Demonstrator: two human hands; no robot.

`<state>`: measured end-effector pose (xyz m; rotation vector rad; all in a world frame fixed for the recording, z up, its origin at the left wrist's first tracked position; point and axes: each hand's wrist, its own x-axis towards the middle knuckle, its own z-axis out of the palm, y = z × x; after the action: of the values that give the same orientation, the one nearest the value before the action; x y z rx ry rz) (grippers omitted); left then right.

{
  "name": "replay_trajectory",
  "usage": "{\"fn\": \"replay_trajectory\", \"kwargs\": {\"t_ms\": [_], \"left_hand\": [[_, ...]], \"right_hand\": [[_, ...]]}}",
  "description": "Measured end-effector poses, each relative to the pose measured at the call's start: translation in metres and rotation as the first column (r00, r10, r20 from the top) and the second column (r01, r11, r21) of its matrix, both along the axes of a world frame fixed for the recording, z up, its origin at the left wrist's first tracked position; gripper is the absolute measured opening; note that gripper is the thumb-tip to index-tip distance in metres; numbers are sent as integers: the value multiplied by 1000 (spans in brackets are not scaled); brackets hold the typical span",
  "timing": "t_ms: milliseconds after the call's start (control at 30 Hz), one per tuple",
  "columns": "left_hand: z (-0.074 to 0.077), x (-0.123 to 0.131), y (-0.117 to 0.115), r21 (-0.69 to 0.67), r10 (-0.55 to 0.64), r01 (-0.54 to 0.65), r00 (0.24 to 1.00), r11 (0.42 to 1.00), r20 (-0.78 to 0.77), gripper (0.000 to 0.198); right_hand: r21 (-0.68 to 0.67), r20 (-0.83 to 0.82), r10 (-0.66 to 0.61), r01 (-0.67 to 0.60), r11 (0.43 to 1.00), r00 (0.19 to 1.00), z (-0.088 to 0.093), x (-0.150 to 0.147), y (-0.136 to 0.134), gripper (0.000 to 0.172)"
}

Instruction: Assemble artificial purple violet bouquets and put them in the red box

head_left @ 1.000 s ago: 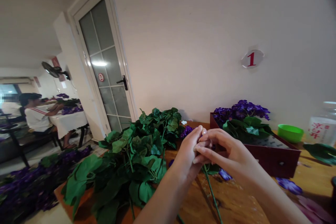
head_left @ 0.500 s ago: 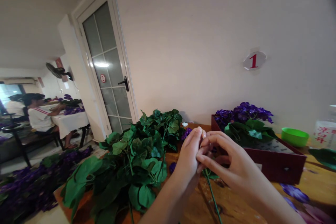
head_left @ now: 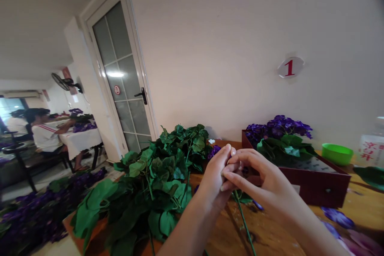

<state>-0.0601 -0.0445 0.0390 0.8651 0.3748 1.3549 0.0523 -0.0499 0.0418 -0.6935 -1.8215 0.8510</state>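
Observation:
My left hand (head_left: 218, 172) and my right hand (head_left: 258, 172) meet above the wooden table, fingertips pressed together. Both are closed, and whatever sits between the fingers is hidden. Below them a thin green stem (head_left: 244, 218) runs toward the near edge; I cannot tell whether it is held or lies on the table. A bit of green leaf (head_left: 245, 198) shows beside its top. To the left of my hands spreads a large heap of green artificial leaves (head_left: 162, 176). Just behind my left hand is a small purple bloom (head_left: 213, 152).
A dark red box (head_left: 321, 186) holding purple flowers (head_left: 279, 128) and leaves stands at right, with a green bowl (head_left: 337, 154) behind. Loose purple petals (head_left: 337, 217) lie on the table (head_left: 273, 232). More purple flowers (head_left: 39, 212) fill the lower left. A person (head_left: 45, 132) sits farther off.
My fingers have shifted slightly, and the right fingertips sit a little farther left against the left hand. A purple petal now shows under my right hand. The view has tilted a little.

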Motion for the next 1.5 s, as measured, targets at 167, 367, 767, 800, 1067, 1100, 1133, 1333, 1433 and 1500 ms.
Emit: {"fn": "replay_trajectory", "kwargs": {"t_ms": [167,367,767,800,1067,1100,1133,1333,1433,1500], "left_hand": [[1,3,-2,-40,66,-68,997,997,-41,39],[-2,2,0,-30,96,-97,995,995,-27,36],[-7,2,6,-131,34,-32,999,991,16,38],[-8,3,6,-133,38,-35,999,990,17,38],[-12,2,10,-96,2,0,1000,995,28,38],[-12,1,11,-120,-20,23,999,993,30,36],[-12,0,11,-150,-38,42,999,988,28,34],[-3,-2,7,-174,-90,99,994,980,57,35],[4,0,1,-91,-124,129,991,987,57,39],[7,2,-2,-68,-101,103,994,992,34,39]], "right_hand": [[62,36,-41,39,997,999,-1,0,0,22],[41,41,-18,16,999,999,-5,0,5,24],[66,61,-91,87,994,994,-7,-1,7,26],[73,64,-98,94,993,993,-7,-1,7,25],[70,67,-94,89,994,993,-7,0,7,24],[60,60,-89,85,995,994,-6,0,6,25],[48,54,-81,79,996,995,-6,1,5,26],[-38,34,-19,21,999,999,-2,1,-2,29],[-75,15,1,0,997,1000,-1,2,-3,32],[-82,12,-2,3,997,1000,-2,3,-3,34]]}}
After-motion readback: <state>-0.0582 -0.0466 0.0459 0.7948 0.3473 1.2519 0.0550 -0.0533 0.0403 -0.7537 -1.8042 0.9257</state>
